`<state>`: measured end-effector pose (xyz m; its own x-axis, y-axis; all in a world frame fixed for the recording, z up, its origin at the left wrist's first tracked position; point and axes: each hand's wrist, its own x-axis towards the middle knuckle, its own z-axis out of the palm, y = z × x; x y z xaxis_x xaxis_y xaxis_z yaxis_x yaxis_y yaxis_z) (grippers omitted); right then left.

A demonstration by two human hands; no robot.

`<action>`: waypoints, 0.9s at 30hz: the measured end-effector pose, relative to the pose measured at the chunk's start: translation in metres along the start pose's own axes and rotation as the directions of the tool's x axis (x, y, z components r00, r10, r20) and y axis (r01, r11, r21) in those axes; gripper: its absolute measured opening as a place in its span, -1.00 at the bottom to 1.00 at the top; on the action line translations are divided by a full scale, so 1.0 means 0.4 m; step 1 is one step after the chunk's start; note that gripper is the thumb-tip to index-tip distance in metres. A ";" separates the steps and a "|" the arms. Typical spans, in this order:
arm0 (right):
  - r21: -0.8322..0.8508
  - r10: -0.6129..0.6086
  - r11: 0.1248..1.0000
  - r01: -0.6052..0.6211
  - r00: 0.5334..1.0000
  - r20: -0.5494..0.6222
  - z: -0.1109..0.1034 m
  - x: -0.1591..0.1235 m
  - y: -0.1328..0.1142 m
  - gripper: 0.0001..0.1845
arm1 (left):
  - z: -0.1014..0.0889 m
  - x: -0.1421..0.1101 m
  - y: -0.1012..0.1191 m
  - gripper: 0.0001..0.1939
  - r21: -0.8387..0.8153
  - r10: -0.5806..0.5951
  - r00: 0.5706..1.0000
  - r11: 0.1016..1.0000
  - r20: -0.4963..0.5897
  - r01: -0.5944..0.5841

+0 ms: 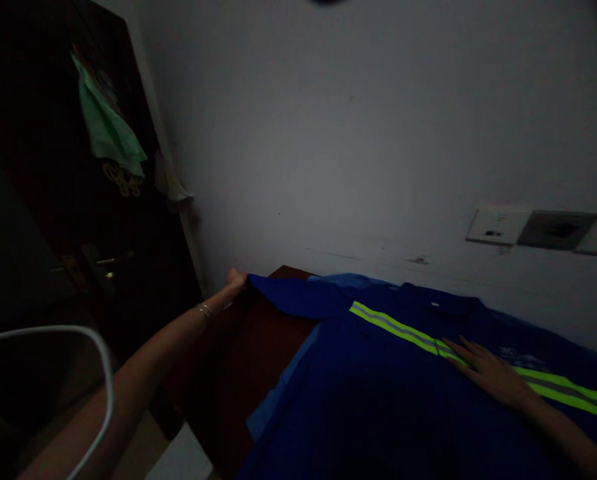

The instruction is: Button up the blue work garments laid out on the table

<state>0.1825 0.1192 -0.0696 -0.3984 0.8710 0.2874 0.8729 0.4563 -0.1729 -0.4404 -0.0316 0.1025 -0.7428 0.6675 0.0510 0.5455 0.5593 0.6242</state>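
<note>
A dark blue work jacket (378, 373) lies spread out front side up, with a yellow-green and grey reflective stripe across its chest and its collar towards the wall. My left hand (237, 277) is closed on the end of the sleeve, which it holds stretched out to the left. Flat on the chest, over the stripe, rests my right hand (483, 368) with its fingers spread. Lighter blue cloth (283, 393) shows from beneath the jacket along its left side and behind the collar.
The jacket lies on a dark reddish-brown table (263, 347) against a pale wall (328, 133). Wall sockets (498, 227) are at the right. A dark door (38, 133) with a hanging green cloth (108, 127) stands left. A white cable (109, 380) loops past my left arm.
</note>
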 end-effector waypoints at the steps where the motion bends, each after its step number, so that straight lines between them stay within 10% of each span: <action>1: 0.006 -0.008 1.000 0.008 1.000 0.012 -0.011 0.004 -0.015 -0.27 | -0.008 0.002 0.032 -0.74 0.010 0.045 0.999 0.999 -0.030 -0.045; 7: 0.386 0.173 0.910 -0.148 0.985 -0.029 -0.097 0.025 -0.163 -0.22 | 0.023 -0.101 0.266 -0.78 0.076 0.478 0.872 0.878 -0.107 -0.473; 11: 0.806 0.323 0.468 -0.363 0.919 0.227 -0.160 -0.003 -0.266 -0.35 | 0.140 -0.294 0.352 -0.76 0.264 0.931 0.346 0.307 0.116 -0.914; 14: 0.861 0.389 0.112 -0.496 0.819 0.421 -0.199 -0.056 -0.308 -0.40 | 0.249 -0.439 0.338 -0.78 0.278 0.948 0.028 -0.064 0.316 -0.958; 17: 0.842 0.398 -0.006 -0.540 0.771 0.498 -0.221 -0.113 -0.314 -0.43 | 0.340 -0.535 0.281 -0.84 0.201 0.875 -0.184 -0.299 0.448 -0.933; 21: 0.793 0.454 0.146 -0.592 0.752 0.478 -0.222 -0.159 -0.288 -0.51 | 0.401 -0.584 0.215 -0.88 0.171 0.817 -0.244 -0.381 0.523 -0.909; 27: 0.615 0.296 0.689 -0.383 0.924 0.243 -0.201 -0.155 -0.270 -0.57 | 0.402 -0.587 0.199 -0.91 0.177 0.806 -0.188 -0.339 0.561 -0.924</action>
<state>0.1354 0.0011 0.0068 -0.1777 0.9840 -0.0152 0.5811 0.0925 -0.8085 -0.1600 -0.0647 0.0147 0.7974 0.6007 0.0567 0.5701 -0.7192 -0.3971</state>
